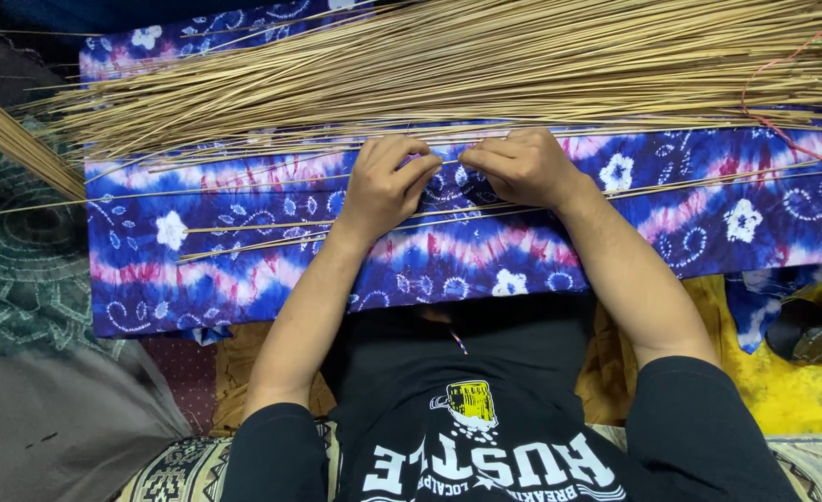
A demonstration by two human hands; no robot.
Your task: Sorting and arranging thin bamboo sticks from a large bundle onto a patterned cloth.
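Note:
A thick heap of thin tan sticks lies across the far side of a blue, pink and white patterned cloth. My left hand and my right hand rest close together on the cloth at the heap's near edge. Both have their fingers curled and pinched on a few loose sticks between them. A few separate sticks lie lengthwise on the cloth under my hands, running left and right.
A red cord loops over the heap at the right. Another bundle of sticks slants in at the left over a dark green patterned mat. Yellow fabric lies lower right.

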